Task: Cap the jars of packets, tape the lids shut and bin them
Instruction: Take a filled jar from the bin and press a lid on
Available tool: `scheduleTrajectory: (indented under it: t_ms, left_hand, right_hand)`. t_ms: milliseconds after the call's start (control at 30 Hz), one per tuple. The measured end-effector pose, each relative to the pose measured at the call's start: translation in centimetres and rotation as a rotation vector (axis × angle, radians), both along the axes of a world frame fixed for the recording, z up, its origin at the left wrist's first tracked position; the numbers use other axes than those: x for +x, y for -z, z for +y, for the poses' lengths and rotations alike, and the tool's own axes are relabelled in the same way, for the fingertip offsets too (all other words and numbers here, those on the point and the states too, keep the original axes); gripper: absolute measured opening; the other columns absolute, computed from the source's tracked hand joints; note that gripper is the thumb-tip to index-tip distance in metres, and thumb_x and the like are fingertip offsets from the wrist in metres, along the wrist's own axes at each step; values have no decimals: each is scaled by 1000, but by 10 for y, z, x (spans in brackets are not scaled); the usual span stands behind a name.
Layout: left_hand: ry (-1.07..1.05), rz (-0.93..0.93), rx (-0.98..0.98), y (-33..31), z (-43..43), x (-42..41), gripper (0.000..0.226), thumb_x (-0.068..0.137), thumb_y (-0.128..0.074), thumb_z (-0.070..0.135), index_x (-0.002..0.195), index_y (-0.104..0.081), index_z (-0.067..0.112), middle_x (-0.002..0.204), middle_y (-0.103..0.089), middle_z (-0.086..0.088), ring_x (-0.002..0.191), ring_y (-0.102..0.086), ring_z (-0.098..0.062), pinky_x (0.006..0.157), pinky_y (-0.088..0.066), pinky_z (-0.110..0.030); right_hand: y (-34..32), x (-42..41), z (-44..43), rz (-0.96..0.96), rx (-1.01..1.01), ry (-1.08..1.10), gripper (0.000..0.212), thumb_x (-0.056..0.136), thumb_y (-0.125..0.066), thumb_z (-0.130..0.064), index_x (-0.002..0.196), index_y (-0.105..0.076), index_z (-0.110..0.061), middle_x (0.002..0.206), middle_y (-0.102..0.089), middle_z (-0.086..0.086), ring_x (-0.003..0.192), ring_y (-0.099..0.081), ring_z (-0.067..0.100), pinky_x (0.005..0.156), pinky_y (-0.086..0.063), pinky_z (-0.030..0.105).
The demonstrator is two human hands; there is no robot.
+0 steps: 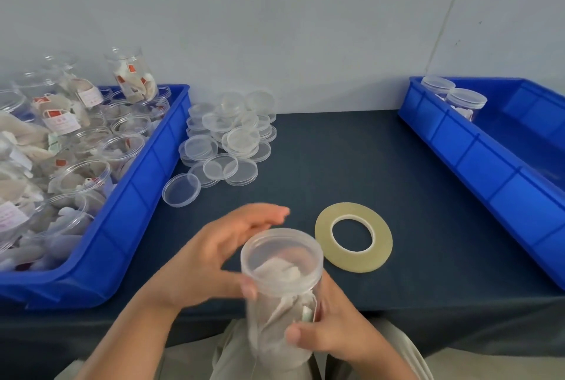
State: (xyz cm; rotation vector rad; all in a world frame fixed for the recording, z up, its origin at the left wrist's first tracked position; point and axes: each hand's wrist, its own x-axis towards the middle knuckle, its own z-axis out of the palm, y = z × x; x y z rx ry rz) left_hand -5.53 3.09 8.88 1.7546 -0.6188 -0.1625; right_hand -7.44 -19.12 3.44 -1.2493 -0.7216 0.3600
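Head view: bearings are taken from the held jar, 12 o'clock pointing at the wall.
Right hand (333,330): nearest the lens, at 5 o'clock; fingers and thumb wrap the lower body of the jar and grip it.
Jar (275,318): clear plastic, held above the lap at the near table edge, tilted with its top toward the camera; pale packets (276,271) fill it.
Lid (281,252): clear, seated on the jar mouth; whether it is fully home cannot be told.
Left hand (208,260): at 9 o'clock, spread wide; the thumb presses the lid's near-left edge, and the fingers reach almost straight past its far side. Motion blur hides whether those fingers touch the lid.
Tape roll (382,242): clear, flat on the table (367,165), between 2 and 3 o'clock, just beside the jar, apart from both hands.
Loose lids (232,138): heap at 11 o'clock, spilling toward the left bin.
Left bin (137,205): blue, at 10 o'clock; holds many uncapped jars (85,171) of packets, some upright, some leaning.
Right bin (477,159): blue, at 2 o'clock; two capped jars (464,101) stand in its far corner.
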Motion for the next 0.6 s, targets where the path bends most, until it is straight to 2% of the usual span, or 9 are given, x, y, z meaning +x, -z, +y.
scheduleTrajectory:
  t_ms: [67, 167, 233, 300, 333, 400, 500, 533, 600]
  left_hand:
    - [-179, 110, -146, 4, 5, -7, 85, 72, -89, 65, 144, -63, 29, 151, -60, -8, 142, -56, -32, 117, -47, -43]
    - [-343, 172, -243, 8, -8, -30, 99, 68, -86, 75, 144, -60, 16, 142, -68, -9, 131, -65, -30, 106, -56, -37]
    - [-357, 184, -154, 7, -30, -49, 94, 65, -90, 67, 145, -59, 27, 139, -70, 2, 132, -65, -18, 102, -57, -32]
    - [-469, 112, 41, 1, -52, -63, 88, 54, -87, 67, 136, -62, 46, 132, -70, 25, 127, -62, 4, 96, -53, -16]
    - [-561, 74, 101, 0, -57, -65, 90, 48, -85, 73, 132, -63, 49, 127, -68, 33, 122, -60, 12, 91, -49, -8]
    - [-680, 66, 165, -4, -62, -64, 91, 43, -78, 82, 127, -63, 52, 121, -63, 43, 117, -56, 20, 82, -43, 1]
    - [-691, 47, 275, -8, -65, -64, 89, 48, -71, 89, 129, -59, 55, 127, -55, 48, 121, -48, 24, 82, -41, 2]
    - [-674, 24, 271, -8, -67, -65, 86, 50, -72, 87, 129, -59, 54, 128, -56, 46, 123, -49, 22, 84, -41, 2]
    - [-604, -21, 186, -8, -66, -65, 75, 56, -79, 76, 126, -65, 52, 128, -64, 35, 123, -57, 12, 89, -42, 0]
  right_hand:
    - [-2, -7, -7, 15, -47, 193, 77, 83, -81, -15, 151, -46, -15, 142, -61, 2, 136, -57, 26, 111, -43, 30]
    - [-7, -15, -13, 45, -70, 285, 79, 84, -86, -7, 151, -47, -21, 142, -63, 4, 135, -59, 27, 107, -48, 28]
    - [-6, -22, -8, 35, -165, 328, 78, 80, -90, -12, 145, -50, -31, 133, -69, 2, 121, -69, 26, 96, -57, 35]
    - [-5, -32, 1, -65, -355, 457, 76, 73, -90, -26, 136, -51, -46, 122, -71, -9, 103, -73, 18, 78, -60, 30]
    - [-6, -38, 6, -131, -449, 533, 77, 70, -87, -34, 136, -49, -49, 122, -70, -15, 101, -73, 13, 73, -59, 26]
    - [-7, -45, 14, -273, -611, 682, 79, 69, -81, -50, 140, -50, -46, 126, -67, -25, 105, -71, 2, 78, -58, 19]
    - [-7, -49, 20, -429, -726, 856, 83, 69, -73, -60, 142, -61, -23, 132, -65, -23, 114, -66, -5, 88, -56, 17]
    - [-8, -51, 18, -409, -701, 852, 81, 68, -75, -57, 141, -62, -24, 131, -66, -24, 113, -66, -5, 87, -56, 17]
    - [-12, -54, 11, -298, -598, 774, 78, 67, -81, -44, 140, -56, -40, 127, -69, -23, 111, -70, 0, 85, -58, 22]
